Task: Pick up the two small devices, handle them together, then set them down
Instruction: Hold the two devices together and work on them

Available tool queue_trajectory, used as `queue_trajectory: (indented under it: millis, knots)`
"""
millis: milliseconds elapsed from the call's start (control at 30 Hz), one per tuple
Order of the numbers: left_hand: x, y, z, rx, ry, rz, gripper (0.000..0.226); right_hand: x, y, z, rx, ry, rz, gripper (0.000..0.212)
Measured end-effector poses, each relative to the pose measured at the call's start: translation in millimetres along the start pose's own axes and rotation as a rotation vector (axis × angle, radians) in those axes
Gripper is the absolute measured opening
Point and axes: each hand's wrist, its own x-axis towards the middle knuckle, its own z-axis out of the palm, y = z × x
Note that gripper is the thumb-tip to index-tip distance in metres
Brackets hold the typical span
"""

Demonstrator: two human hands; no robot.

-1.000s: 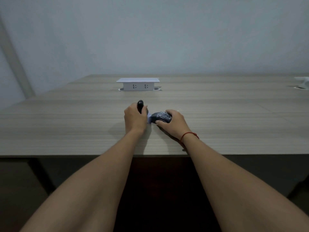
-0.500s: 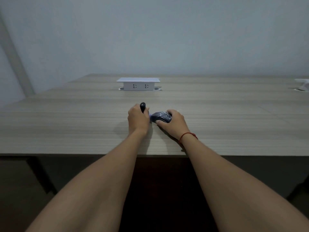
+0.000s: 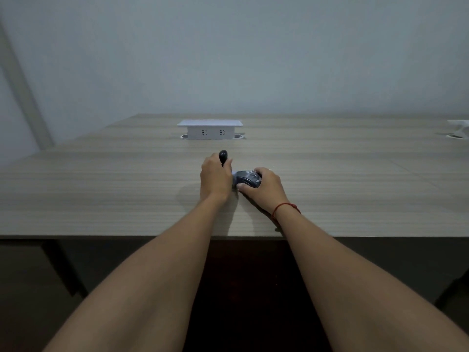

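My left hand is closed around a small black device whose rounded top sticks up above my fingers; the rest of it is hidden in my fist. Just to its right, my right hand grips a dark grey computer mouse from the side, low over the wooden table. The two hands sit side by side, almost touching. A red string bracelet circles my right wrist.
A white pop-up socket box stands on the table behind my hands. Another white fitting shows at the far right edge. The table's front edge runs below my wrists, with dark table legs underneath.
My left hand has shifted slightly right and forward, and the black device in it now stands more upright. My right hand has stayed on the mouse.
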Motion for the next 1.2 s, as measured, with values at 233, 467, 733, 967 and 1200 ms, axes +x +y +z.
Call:
queue_trajectory:
  millis: [233,467,733,967,1200]
  knots:
    - [1,-2,-5,-0.084,0.084,0.04,0.027,2,1,2,-0.052,0.003,0.012,0.058]
    - [3,-5,-2,-0.006,-0.041,0.028,0.025,1,0,-1,-0.048,-0.009,0.011,0.064]
    - [6,-5,-15,0.013,0.021,-0.061,0.027,2,1,-2,-0.032,-0.037,-0.022,0.069]
    - [1,-3,-14,0.034,-0.097,-0.04,0.029,-1,1,-2,-0.069,-0.111,-0.092,0.067]
    - [19,-15,-28,0.081,-0.123,-0.073,0.035,-4,0,-3,-0.07,-0.159,-0.133,0.065]
